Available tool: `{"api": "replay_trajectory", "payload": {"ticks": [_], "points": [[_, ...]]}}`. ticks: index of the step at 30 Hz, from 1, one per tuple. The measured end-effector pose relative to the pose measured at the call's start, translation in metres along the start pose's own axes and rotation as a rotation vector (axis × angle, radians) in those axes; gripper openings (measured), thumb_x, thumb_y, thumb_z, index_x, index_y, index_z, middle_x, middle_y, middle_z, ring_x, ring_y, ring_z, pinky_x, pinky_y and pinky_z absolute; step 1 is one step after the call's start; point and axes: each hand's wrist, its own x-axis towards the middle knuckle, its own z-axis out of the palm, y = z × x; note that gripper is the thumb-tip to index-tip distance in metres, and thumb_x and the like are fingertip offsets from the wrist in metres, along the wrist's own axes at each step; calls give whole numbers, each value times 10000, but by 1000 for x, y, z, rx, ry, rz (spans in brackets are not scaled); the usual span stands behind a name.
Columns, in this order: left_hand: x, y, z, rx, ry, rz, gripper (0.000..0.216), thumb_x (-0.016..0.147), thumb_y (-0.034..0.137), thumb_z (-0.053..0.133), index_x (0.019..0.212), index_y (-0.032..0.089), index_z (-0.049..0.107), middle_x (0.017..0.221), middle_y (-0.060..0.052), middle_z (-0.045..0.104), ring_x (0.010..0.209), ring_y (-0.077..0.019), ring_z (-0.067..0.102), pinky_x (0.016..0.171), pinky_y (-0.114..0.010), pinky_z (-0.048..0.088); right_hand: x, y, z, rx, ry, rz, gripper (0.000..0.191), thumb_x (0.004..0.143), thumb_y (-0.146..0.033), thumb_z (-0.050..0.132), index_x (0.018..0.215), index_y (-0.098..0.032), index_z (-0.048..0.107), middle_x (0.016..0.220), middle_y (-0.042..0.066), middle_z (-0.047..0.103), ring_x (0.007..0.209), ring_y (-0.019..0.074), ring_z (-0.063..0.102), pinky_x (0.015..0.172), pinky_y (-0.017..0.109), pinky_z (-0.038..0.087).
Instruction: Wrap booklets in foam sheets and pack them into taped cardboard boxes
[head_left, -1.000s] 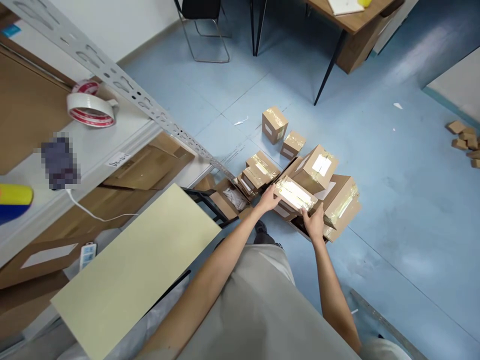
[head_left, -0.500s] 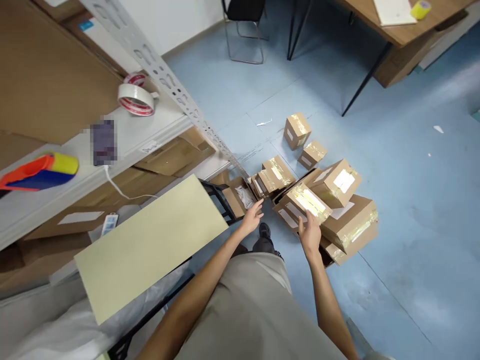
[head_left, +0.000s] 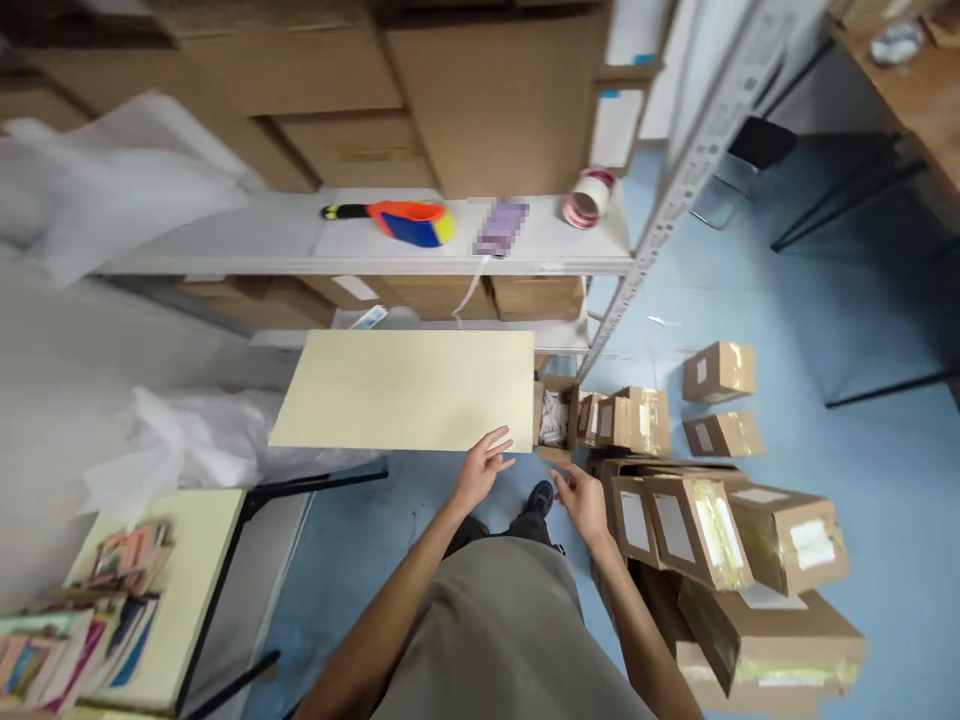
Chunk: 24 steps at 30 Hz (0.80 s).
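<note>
My left hand (head_left: pixel 482 468) hangs open in the air by the near right corner of a pale yellow tabletop (head_left: pixel 409 390), holding nothing. My right hand (head_left: pixel 581 502) is open too, fingers loosely spread, just left of a pile of taped cardboard boxes (head_left: pixel 701 535) on the blue floor. Neither hand touches a box. A small open box with white filling (head_left: pixel 553 418) sits past both hands, next to the table's edge.
A metal shelf (head_left: pixel 360 250) carries a tape roll (head_left: pixel 587 198), an orange, blue and yellow tool (head_left: pixel 409 221) and large cartons. More small boxes (head_left: pixel 718 371) lie on the floor at right. Colourful booklets (head_left: pixel 82 600) lie on a second table at lower left. White plastic sheeting (head_left: pixel 172 450) is at left.
Both hands have come off the taped box and drawn back, open. My view has swung left toward the shelf and the yellow table, so the box pile now lies at right.
</note>
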Motion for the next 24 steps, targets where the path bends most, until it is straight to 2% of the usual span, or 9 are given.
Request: {"api": "replay_trajectory", "payload": {"ticks": [4,8,12,15,19,24], "points": [[-47,7,-70,-86,127,96,553,988,532,695,1464,252,694,1639,-163,606,1532,-378,581,1251,-624,517,5,-52,65,-57,-207,-128,796,989,-880,462,1133,-194,840,601,54,731,551,294,760,585,347,573],[-115,6,-150,-155,264,169,512,993,499,691,1449,269,730,1629,-137,627,1566,-372,545,1282,-616,480,-2,-104,145,-127,-355,-238,761,1006,-846,470,1175,-195,825,622,46,742,551,273,752,602,344,591],[-190,-10,-227,-225,432,203,506,970,459,710,1440,274,738,1606,-116,653,1560,-372,553,1286,-620,472,-22,-155,234,-169,-491,-329,726,1000,-820,498,1190,-195,815,623,34,733,561,270,752,640,366,620],[-246,-28,-278,-284,608,243,497,930,437,741,1398,273,756,1570,-113,682,1537,-366,580,1287,-612,472,-42,-189,300,-206,-590,-392,688,991,-799,519,1183,-210,818,626,29,726,622,289,787,653,375,623],[-318,-51,-332,-368,859,272,487,903,406,747,1361,240,759,1543,-126,698,1514,-349,604,1306,-586,453,-70,-227,383,-266,-754,-495,626,1004,-721,552,1227,-195,809,669,34,755,696,283,802,732,380,633],[-397,-85,-373,-454,1176,232,515,889,411,720,1363,211,741,1535,-145,698,1515,-346,598,1312,-587,442,-105,-267,472,-334,-942,-591,569,996,-652,590,1232,-185,812,740,61,799,753,283,792,821,404,633]]}}
